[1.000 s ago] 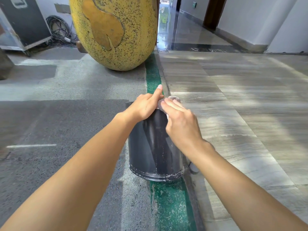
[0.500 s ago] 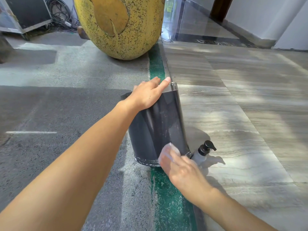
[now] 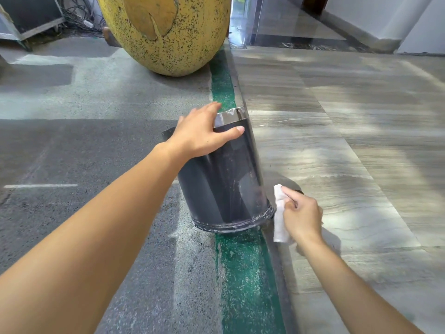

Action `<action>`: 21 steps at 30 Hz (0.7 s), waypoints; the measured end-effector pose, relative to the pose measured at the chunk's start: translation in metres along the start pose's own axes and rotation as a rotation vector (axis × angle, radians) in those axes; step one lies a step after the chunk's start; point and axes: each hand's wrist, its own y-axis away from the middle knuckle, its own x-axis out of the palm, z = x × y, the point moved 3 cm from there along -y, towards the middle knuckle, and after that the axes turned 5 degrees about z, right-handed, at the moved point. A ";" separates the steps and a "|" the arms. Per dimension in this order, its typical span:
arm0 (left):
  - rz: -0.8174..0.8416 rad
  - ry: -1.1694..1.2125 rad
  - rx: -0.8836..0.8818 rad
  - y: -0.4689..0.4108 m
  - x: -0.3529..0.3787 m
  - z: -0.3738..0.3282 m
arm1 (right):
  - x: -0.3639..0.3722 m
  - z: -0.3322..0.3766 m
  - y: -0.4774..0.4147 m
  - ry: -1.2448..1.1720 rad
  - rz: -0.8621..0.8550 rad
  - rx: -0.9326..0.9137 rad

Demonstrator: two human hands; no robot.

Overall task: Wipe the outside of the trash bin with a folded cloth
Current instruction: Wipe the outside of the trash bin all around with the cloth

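Observation:
A dark grey trash bin (image 3: 221,186) stands on the ground, straddling a green painted strip, and leans slightly toward the left. My left hand (image 3: 201,133) grips its top rim, thumb on the outer wall and fingers over the edge. My right hand (image 3: 301,214) holds a folded white cloth (image 3: 279,214) just to the right of the bin's base rim, beside the wall. Whether the cloth touches the bin cannot be told. The pump bottle behind my right hand is hidden.
A large yellow speckled oval sculpture (image 3: 166,32) sits beyond the bin. Grey asphalt (image 3: 84,145) lies to the left, striped stone paving (image 3: 349,145) to the right. A black case and tangled cables (image 3: 72,20) are at the far left; a white column base (image 3: 385,42) stands far right.
My right hand went from the bin's top rim down its side to the base, then right past the bottom edge. My left hand stayed on the rim. The view shifted closer.

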 end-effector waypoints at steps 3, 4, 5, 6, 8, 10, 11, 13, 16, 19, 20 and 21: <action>-0.013 -0.070 0.003 0.002 0.002 0.002 | 0.023 -0.004 0.006 0.022 0.018 0.039; -0.015 -0.079 0.001 0.002 0.003 0.002 | 0.026 -0.005 0.011 0.017 0.002 0.049; -0.018 -0.085 -0.002 0.002 0.003 0.002 | 0.027 -0.005 0.015 0.010 -0.008 0.067; -0.021 -0.089 -0.003 0.001 0.003 0.000 | 0.029 -0.006 0.019 0.007 -0.018 0.076; -0.032 -0.091 -0.008 -0.001 0.004 -0.004 | 0.031 -0.007 0.031 -0.006 -0.038 0.085; -0.043 -0.096 -0.012 -0.003 0.007 -0.011 | 0.035 -0.006 0.048 -0.028 -0.064 0.078; -0.049 -0.100 -0.013 -0.004 0.009 -0.014 | 0.040 -0.006 0.054 -0.048 -0.083 0.071; -0.055 -0.106 -0.013 -0.003 0.014 -0.020 | 0.049 -0.003 0.069 -0.076 -0.116 0.078; -0.055 -0.113 0.002 -0.002 0.019 -0.027 | 0.058 0.009 0.093 -0.176 -0.258 0.067; -0.052 -0.114 0.021 -0.001 0.021 -0.029 | 0.073 0.024 0.123 -0.122 -0.248 0.024; -0.051 -0.120 0.027 -0.001 0.021 -0.029 | 0.079 0.032 0.133 -0.087 -0.198 -0.011; -0.051 -0.127 0.033 0.000 0.021 -0.030 | 0.089 0.035 0.141 -0.095 -0.137 -0.037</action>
